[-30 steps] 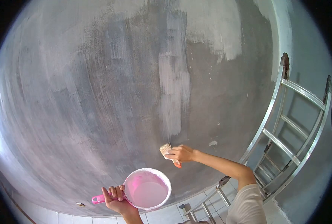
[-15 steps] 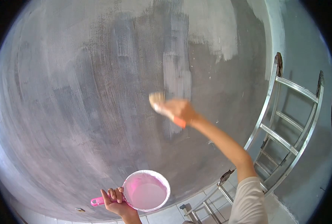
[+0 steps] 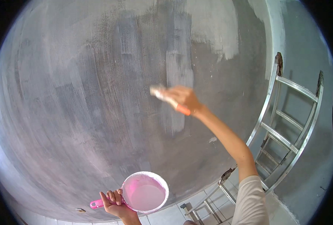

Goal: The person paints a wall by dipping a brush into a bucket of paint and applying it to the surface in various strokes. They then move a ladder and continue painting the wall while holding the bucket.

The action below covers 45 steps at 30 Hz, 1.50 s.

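Note:
My right hand (image 3: pixel 185 98) grips a paintbrush (image 3: pixel 172 102) with a wooden handle and an orange end, its pale bristles pointing up and left in front of the grey wall (image 3: pixel 136 123). Motion blurs the bristles. Low in the view, my left hand (image 3: pixel 116 202) is wrapped round the pink handle of a dipper (image 3: pixel 146 174). Whitish paint (image 3: pixel 147 197) covers the bottom of the dipper, and its pink inner wall is streaked white. Light paint strokes run up and down the wall around the brush, with a pale patch just behind my right hand.
An aluminium ladder (image 3: pixel 281 138) leans at the right by the side wall (image 3: pixel 305 33), and its lower section reaches across the tiled floor (image 3: pixel 166 216). A small dark object (image 3: pixel 80 210) lies low at the left.
The brush has moved slightly up, its handle turning flatter. Fresh pale paint shows lower down the wall below my right hand. The dipper has shifted a little left in view.

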Each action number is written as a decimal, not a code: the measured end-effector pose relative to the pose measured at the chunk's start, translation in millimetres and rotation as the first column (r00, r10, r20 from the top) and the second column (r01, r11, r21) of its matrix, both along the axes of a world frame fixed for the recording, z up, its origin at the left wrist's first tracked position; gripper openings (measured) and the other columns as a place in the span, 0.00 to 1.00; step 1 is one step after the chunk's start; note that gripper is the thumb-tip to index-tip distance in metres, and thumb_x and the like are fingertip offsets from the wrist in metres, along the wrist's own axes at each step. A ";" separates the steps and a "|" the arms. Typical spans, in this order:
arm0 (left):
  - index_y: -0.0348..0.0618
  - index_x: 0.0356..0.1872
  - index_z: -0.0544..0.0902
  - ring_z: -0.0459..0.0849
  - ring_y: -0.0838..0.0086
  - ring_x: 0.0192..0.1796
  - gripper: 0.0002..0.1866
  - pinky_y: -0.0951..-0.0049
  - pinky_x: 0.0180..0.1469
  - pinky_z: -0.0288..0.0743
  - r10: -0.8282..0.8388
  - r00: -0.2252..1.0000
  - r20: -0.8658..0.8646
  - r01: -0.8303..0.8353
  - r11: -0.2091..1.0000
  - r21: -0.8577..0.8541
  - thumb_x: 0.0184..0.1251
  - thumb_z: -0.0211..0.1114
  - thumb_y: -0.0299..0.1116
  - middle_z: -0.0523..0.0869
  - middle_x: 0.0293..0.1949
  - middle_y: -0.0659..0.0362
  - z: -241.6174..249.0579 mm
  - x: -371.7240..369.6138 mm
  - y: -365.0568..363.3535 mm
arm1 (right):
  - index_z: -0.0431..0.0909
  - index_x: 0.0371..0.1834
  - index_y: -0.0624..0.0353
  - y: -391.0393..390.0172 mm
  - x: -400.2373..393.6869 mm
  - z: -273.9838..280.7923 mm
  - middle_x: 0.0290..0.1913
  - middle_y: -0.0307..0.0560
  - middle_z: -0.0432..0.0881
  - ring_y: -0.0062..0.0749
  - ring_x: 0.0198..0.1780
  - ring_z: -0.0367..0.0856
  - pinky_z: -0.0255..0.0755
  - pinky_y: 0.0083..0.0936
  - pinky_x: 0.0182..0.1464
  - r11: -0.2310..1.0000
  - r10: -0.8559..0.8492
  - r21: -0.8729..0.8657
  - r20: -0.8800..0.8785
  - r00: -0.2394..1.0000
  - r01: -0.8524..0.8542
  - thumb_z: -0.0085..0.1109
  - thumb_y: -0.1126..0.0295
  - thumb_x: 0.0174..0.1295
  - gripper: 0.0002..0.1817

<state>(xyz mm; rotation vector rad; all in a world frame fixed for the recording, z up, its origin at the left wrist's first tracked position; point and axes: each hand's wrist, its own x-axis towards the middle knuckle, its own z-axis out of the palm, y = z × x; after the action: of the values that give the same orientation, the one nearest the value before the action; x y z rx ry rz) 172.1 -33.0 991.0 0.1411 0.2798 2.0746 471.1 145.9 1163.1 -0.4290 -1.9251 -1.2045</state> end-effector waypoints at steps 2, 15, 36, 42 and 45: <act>0.50 0.13 0.64 0.64 0.75 0.16 0.24 0.75 0.33 0.68 0.009 1.000 0.003 -0.009 1.000 -0.010 0.72 0.44 0.46 0.56 0.08 0.67 -3.7 -1.3 0.3 | 0.78 0.48 0.50 4.5 5.6 22.5 0.33 0.37 0.83 0.27 0.28 0.80 0.74 0.20 0.27 0.995 -0.004 0.097 -0.093 0.996 0.013 0.62 0.72 0.51 0.18; 0.50 0.12 0.62 0.70 0.72 0.19 0.25 0.72 0.36 0.72 -0.054 0.998 -0.034 0.055 0.997 0.048 0.73 0.44 0.45 0.54 0.08 0.66 -6.2 -3.8 -1.0 | 0.77 0.48 0.50 -4.0 3.5 -203.2 0.39 0.38 0.82 0.29 0.34 0.81 0.76 0.23 0.33 0.835 0.149 -0.549 0.277 0.949 0.029 0.58 0.70 0.52 0.17; 0.50 0.12 0.62 0.66 0.75 0.17 0.24 0.75 0.34 0.72 0.039 0.997 -0.062 -0.038 0.999 0.010 0.73 0.44 0.44 0.54 0.09 0.67 -9.1 6.1 9.8 | 0.79 0.47 0.48 -15.4 52.7 -130.3 0.37 0.36 0.83 0.25 0.33 0.80 0.74 0.22 0.29 0.878 0.041 -0.471 0.247 0.968 0.084 0.57 0.73 0.52 0.17; 0.50 0.12 0.62 0.66 0.76 0.17 0.25 0.76 0.33 0.71 0.051 0.998 -0.045 -0.050 0.999 0.016 0.73 0.45 0.44 0.53 0.08 0.67 -7.1 25.5 20.1 | 0.80 0.45 0.50 11.6 76.9 25.1 0.36 0.39 0.85 0.27 0.26 0.80 0.74 0.21 0.27 0.990 0.020 -0.144 0.207 0.978 0.010 0.56 0.72 0.56 0.13; 0.50 0.12 0.62 0.67 0.75 0.18 0.25 0.76 0.33 0.71 0.029 0.996 -0.079 -0.026 0.999 0.045 0.73 0.45 0.44 0.53 0.08 0.67 -12.9 33.8 24.9 | 0.81 0.46 0.44 19.5 90.0 111.6 0.31 0.35 0.84 0.23 0.24 0.78 0.73 0.19 0.24 0.990 -0.018 0.141 0.122 0.992 0.000 0.54 0.72 0.58 0.14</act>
<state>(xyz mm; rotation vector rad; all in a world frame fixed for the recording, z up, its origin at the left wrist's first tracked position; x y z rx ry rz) 205.9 -8.1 978.1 0.2483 0.2862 2.1060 561.1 165.4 1274.7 -0.2953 -1.9272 -1.3912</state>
